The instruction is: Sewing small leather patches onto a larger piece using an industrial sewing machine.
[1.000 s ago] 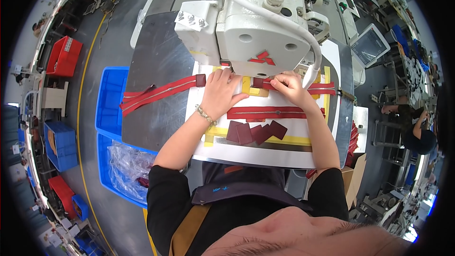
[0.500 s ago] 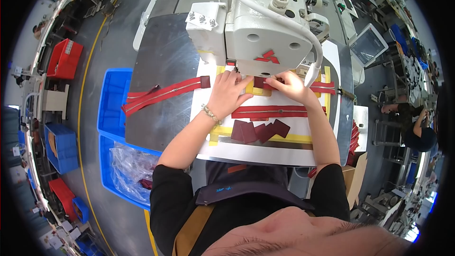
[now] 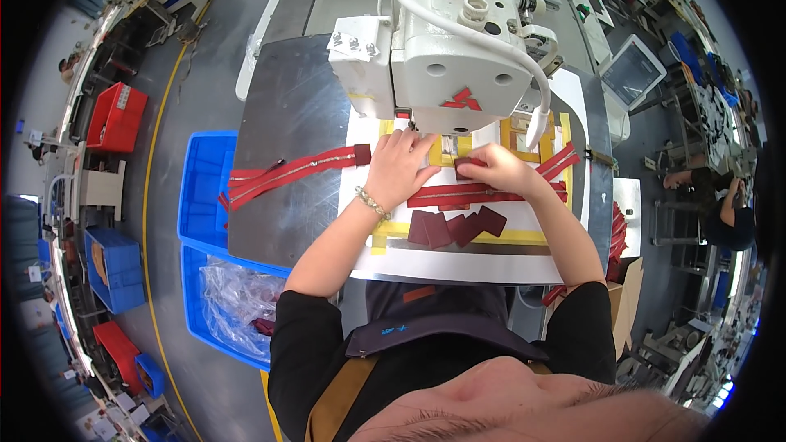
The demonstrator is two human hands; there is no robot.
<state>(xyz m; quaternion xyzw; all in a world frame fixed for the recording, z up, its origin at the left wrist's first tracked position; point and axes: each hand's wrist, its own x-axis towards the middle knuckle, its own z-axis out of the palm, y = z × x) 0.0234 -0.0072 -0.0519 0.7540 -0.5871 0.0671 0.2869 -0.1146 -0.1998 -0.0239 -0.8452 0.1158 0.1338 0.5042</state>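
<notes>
Below the white sewing machine (image 3: 454, 74), my left hand (image 3: 397, 164) lies with fingers extended beside a yellow guide (image 3: 442, 155). My right hand (image 3: 499, 168) pinches the maroon tab (image 3: 463, 172) of a red zipper (image 3: 563, 160) angled up to the right. Another red zipper (image 3: 299, 165) with a maroon end tab lies across the metal table at the left. A third zipper (image 3: 434, 196) lies across the white board below my hands, above several loose maroon squares (image 3: 438, 229).
Blue bins (image 3: 196, 225), one holding clear plastic (image 3: 233, 299), flank the table's left. A touchscreen (image 3: 632, 74) and cardboard box (image 3: 624, 303) are at the right. A co-worker (image 3: 720, 209) sits farther right. A red bin (image 3: 115, 119) stands across the aisle.
My right hand has drawn the tab and zipper toward me out of the yellow guide; the zipper now slants and more of the guide shows. The view has shifted slightly.
</notes>
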